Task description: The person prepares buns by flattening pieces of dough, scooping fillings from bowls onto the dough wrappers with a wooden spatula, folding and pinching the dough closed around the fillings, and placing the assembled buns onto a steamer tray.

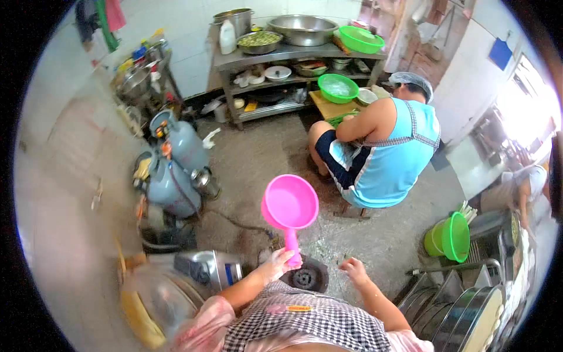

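Observation:
My left hand (274, 268) is wrapped round the handle of a pink plastic water dipper (290, 201). The dipper's bowl faces up toward me, and nothing shows inside it. To the right, my right hand (355, 270) hangs in the air with loosely bent fingers and nothing in it. Whitish residue clings to both hands. Between and below the hands, a dark round burner-like object (307, 276) is on the floor, partly hidden by my checked apron (281, 320).
A co-worker (393, 152) sits ahead, bent over a low board. Gas cylinders (170, 185) stand at left, near a hose crossing the floor. A steel shelf table (281, 53) holds basins. At right are a green bucket (448, 237), stacked round trays (469, 317) and another person.

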Demonstrator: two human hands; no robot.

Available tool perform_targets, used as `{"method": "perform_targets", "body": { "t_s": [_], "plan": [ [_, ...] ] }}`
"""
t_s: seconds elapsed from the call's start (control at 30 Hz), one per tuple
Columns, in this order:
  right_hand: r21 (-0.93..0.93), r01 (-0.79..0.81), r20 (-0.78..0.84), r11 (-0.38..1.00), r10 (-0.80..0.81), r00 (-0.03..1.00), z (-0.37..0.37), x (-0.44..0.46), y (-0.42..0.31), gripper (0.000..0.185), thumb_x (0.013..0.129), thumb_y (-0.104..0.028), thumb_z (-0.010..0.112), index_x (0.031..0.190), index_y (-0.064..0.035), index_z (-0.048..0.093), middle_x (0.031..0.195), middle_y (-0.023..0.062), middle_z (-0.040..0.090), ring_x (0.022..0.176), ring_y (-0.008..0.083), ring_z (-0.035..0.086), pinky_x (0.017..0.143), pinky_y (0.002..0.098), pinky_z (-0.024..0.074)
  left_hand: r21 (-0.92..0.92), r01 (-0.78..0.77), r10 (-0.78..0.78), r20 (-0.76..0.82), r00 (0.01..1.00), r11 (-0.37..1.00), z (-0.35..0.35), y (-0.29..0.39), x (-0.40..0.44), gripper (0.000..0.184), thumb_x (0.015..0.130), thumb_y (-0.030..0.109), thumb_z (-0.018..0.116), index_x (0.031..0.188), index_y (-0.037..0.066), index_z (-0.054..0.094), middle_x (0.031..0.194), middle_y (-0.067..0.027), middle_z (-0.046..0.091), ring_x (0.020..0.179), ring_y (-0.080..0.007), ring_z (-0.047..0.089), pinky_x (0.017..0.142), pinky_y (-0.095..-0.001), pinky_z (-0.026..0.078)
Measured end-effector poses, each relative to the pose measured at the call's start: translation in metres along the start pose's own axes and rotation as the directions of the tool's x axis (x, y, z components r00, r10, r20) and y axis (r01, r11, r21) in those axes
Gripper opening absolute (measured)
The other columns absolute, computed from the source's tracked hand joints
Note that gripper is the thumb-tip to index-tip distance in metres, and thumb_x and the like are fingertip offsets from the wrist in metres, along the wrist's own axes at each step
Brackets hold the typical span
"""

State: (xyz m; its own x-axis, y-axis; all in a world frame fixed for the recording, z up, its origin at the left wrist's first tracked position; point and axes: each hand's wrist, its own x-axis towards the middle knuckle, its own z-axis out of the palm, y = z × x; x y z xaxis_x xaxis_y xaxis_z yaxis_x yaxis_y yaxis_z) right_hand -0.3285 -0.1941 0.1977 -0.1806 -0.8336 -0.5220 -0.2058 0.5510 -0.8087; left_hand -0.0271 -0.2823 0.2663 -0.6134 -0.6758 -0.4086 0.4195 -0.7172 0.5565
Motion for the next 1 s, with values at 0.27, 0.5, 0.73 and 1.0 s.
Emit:
{"method": "perform_targets", "body": {
  "t_s": [0.27,0.5,0.73,1.0],
  "plan": [
    [-0.388,-0.72,-0.601,0.575,0.434,0.671,-0.026,-0.101,0.003,0.027,0.08,-0.022,0.057,0.101,-0.0054,0.062,0.097,0.0174,0.064,0.093,0.0344,0.061,0.081,0.0403,0.0465,0.046,-0.029,0.035,-0.132,0.991,0.999,-0.105,0.161,0.013,0.034,0.089,0.024,0.056,0.113,0.0,0.05,0.092,-0.0097,0.059,0.082,-0.0221,0.061,0.077,-0.037,0.052],
    [-0.36,-0.609,-0.601,0.707,0.323,0.731,0.007,-0.07,-0.012,0.03,0.085,-0.028,0.053,0.075,-0.0003,0.061,0.08,0.0232,0.062,0.079,0.0419,0.059,0.066,0.0452,0.0454,0.007,-0.032,0.032,-0.185,0.982,0.999,-0.118,0.238,0.091,0.03,0.089,0.026,0.052,0.106,0.002,0.05,0.085,-0.0079,0.056,0.076,-0.021,0.058,0.074,-0.0362,0.051],
    [-0.289,-0.59,-0.47,0.754,0.426,0.774,-0.036,0.038,0.01,0.024,0.078,-0.02,0.06,0.089,0.0006,0.064,0.086,0.0204,0.065,0.082,0.0336,0.064,0.071,0.042,0.0479,-0.29,0.032,-0.117,-0.281,0.953,0.956,-0.092,0.278,0.204,0.032,0.081,0.034,0.056,0.099,0.007,0.054,0.075,-0.0056,0.056,0.065,-0.0209,0.054,0.063,-0.0363,0.045],
    [0.137,-0.384,-0.375,0.913,0.407,0.833,-0.104,0.22,0.006,0.024,0.083,-0.018,0.059,0.096,0.0024,0.062,0.077,0.0116,0.065,0.066,0.0209,0.062,0.057,0.0331,0.0485,-0.313,0.098,-0.264,-0.548,0.794,0.945,-0.06,0.317,0.349,0.025,0.08,0.035,0.055,0.081,0.011,0.049,0.061,-0.0027,0.05,0.051,-0.0183,0.048,0.051,-0.0328,0.039]
  ]
}}
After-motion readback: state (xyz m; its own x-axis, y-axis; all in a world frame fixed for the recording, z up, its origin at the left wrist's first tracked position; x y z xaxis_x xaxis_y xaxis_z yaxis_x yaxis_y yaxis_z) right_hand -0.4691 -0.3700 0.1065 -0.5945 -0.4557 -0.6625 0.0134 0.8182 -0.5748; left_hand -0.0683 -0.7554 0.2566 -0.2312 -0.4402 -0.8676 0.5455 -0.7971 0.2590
